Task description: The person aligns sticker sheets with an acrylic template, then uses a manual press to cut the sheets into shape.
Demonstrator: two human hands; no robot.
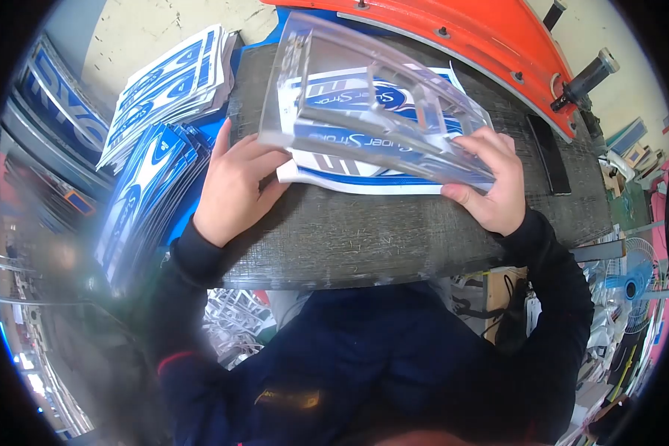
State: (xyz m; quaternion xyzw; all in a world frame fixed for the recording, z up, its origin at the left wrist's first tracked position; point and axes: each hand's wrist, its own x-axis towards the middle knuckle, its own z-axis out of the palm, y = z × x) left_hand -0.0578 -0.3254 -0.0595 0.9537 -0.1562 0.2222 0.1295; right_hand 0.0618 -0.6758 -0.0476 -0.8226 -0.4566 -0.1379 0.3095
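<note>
**Both hands grip clear blister shell over printed card at dark work surface**

A person in a dark long-sleeved top holds a clear plastic blister shell (pixel 372 111) at both ends, seen from a head-worn camera looking down on a dark, scuffed work surface (pixel 364 238). The shell runs left to right across the view, its long axis roughly level with the near edge of the surface, and it lies just beyond the fingers, on the far side of both hands. The left hand (pixel 234 186) is curled around the shell's left end, fingers closed on its rim. The right hand (pixel 494 186) is closed on the near right corner, thumb under the edge and fingers spread over the top. Neither hand is plainly nearer; each meets the shell at its own end.

Under the shell lies a blue-and-white printed card (pixel 364 175), its lettering visible through the plastic, its near edge showing just below the shell and resting on the surface.

To the far left, a fanned stack of matching printed cards (pixel 175 82) sits beside the surface, with more cards (pixel 145 189) spilling nearer along the left side, well apart from the hands. An orange machine housing (pixel 461 37) curves across the far edge, a black handle (pixel 583 78) projecting at far right.
</note>
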